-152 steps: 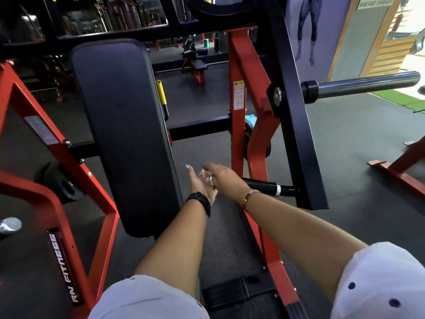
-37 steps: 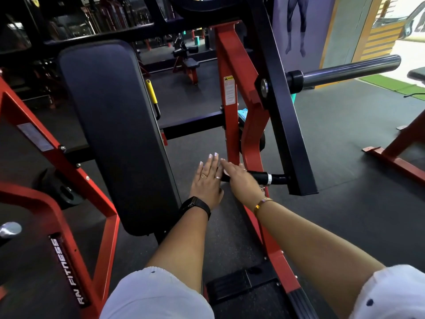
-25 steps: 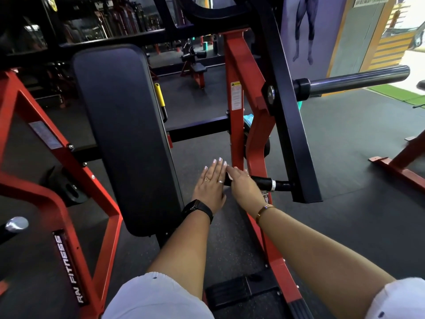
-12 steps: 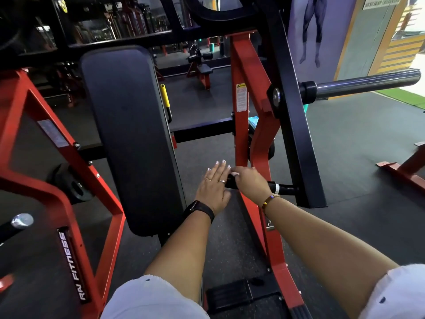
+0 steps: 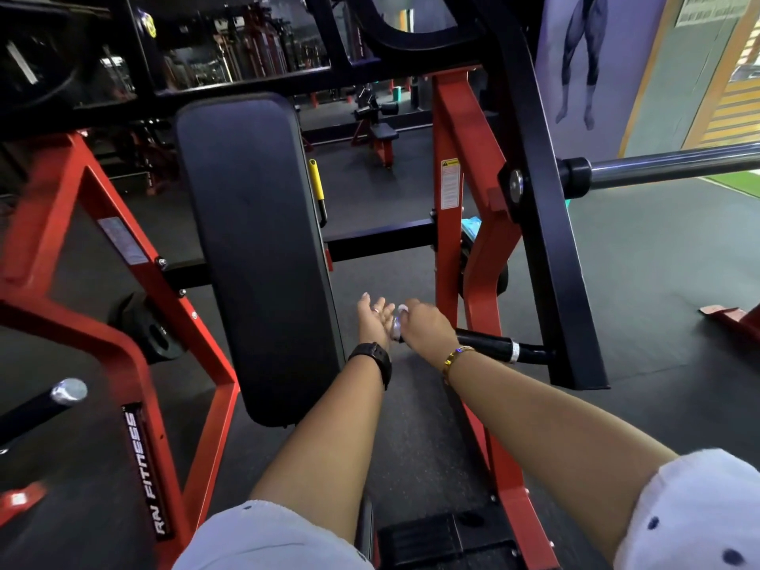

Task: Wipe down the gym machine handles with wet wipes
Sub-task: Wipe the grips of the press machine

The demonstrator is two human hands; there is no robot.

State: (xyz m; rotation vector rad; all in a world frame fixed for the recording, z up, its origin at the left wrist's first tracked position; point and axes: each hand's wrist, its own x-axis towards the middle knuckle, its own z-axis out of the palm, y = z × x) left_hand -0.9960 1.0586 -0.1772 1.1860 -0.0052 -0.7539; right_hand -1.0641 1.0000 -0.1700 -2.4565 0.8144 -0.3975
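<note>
The black handle (image 5: 491, 346) juts out low from the machine's black arm (image 5: 551, 224), and your right hand (image 5: 425, 327) has its grip closed over the handle's free end with a bit of white wipe (image 5: 398, 322) showing at your fingertips. Your left hand (image 5: 373, 318) is spread flat, palm up, just beside that end, holding nothing. So little wipe shows that bare fingers may rub the handle, and the stretch toward the silver ring (image 5: 514, 350) could get skipped; half a second ago your left hand lay palm down.
</note>
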